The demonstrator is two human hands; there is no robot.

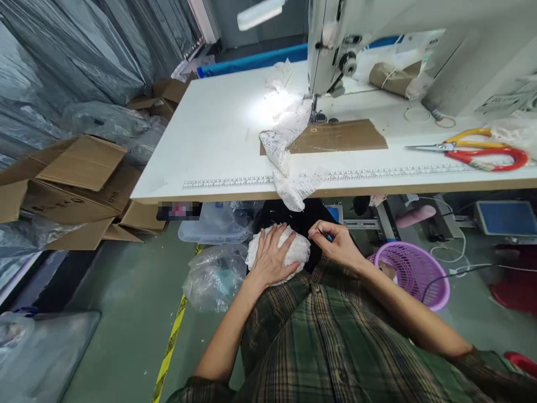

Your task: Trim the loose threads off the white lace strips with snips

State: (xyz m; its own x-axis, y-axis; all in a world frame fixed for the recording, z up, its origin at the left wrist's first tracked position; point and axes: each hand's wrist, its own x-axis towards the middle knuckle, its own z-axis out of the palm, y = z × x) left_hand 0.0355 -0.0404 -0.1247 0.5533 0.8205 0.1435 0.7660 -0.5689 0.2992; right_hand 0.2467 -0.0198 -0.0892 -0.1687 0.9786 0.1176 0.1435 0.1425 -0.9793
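Observation:
My left hand (273, 254) lies flat with spread fingers on a white lace piece (296, 249) in my lap, pressing it against my dark trousers. Close to the lace's right edge, my right hand (338, 242) is closed in a pinch round a small dark-and-blue tool (326, 235); its exact kind is mostly hidden by the fingers. In front of both hands, a longer white lace strip (288, 140) runs from beside the sewing machine's needle (314, 106) and hangs over the table edge.
Red-and-yellow-handled scissors (474, 150) and a brown card strip (342, 137) lie on the white table (201, 129), which has a printed ruler scale. Below stand a purple basket (419, 274) at right and a clear plastic bag (213, 280) at left. Cardboard boxes (79, 168) sit further left.

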